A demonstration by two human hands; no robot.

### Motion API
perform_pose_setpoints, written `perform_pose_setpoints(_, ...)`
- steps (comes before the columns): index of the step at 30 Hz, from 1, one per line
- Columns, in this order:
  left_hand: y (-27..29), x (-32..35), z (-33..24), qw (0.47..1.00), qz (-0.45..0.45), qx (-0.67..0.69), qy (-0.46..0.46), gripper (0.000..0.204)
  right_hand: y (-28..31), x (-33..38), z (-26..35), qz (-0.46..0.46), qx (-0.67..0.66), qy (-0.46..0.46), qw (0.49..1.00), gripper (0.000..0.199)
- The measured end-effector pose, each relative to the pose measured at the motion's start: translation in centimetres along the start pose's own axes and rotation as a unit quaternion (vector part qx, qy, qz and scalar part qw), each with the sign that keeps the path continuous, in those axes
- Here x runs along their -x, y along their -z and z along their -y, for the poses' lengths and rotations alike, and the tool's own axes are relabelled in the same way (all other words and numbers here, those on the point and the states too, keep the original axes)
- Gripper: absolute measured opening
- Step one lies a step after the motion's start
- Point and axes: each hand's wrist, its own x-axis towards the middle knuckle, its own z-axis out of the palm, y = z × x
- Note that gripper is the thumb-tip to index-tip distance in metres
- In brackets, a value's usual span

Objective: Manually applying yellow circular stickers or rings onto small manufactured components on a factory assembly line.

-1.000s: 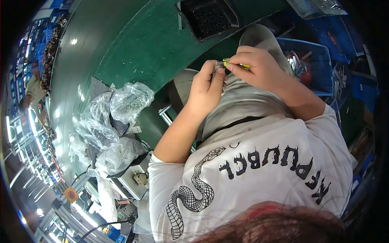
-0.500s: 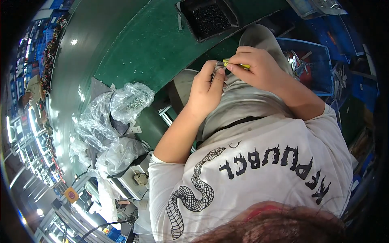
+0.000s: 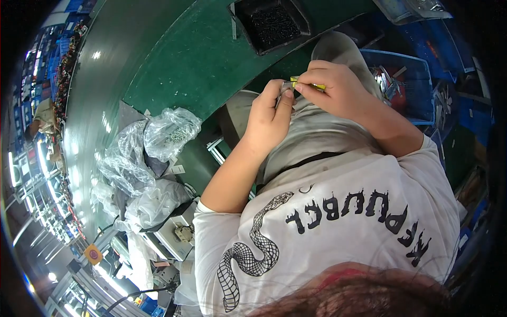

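Observation:
My left hand (image 3: 270, 117) and my right hand (image 3: 338, 89) meet over my lap in the head view, just below the edge of the green worktable (image 3: 185, 63). Together they pinch a small part (image 3: 300, 83) with a yellow-green strip and a grey metal piece. Fingers of both hands are closed on it, and most of the part is hidden by them. My grey trousers (image 3: 317, 132) lie beneath the hands.
A black tray (image 3: 272, 24) of small dark parts sits on the table beyond the hands. Crumpled clear plastic bags (image 3: 153, 142) lie to the left. A blue crate (image 3: 406, 84) holding metal pieces stands to the right.

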Motion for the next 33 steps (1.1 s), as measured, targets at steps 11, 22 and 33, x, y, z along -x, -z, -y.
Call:
perform_pose_setpoints(11, 0.1, 0.0, -0.5, 0.996, -0.021, -0.079, -0.027, 0.009, -0.3, -0.2, 0.4, -0.025, 0.024, -0.013, 0.999, 0.008)
perform_pose_setpoints(22, 0.0, 0.1, 0.2, 0.999, -0.031, 0.006, -0.024, 0.009, 0.3, -0.4, 0.7, 0.002, 0.044, 0.076, 0.996, 0.015)
perform_pose_setpoints(33, 0.6, -0.2, 0.0, 0.972, 0.0, 0.228, 0.052, 0.015, 1.2, 0.2, 1.0, 0.03, 0.023, 0.062, 0.997, 0.035)
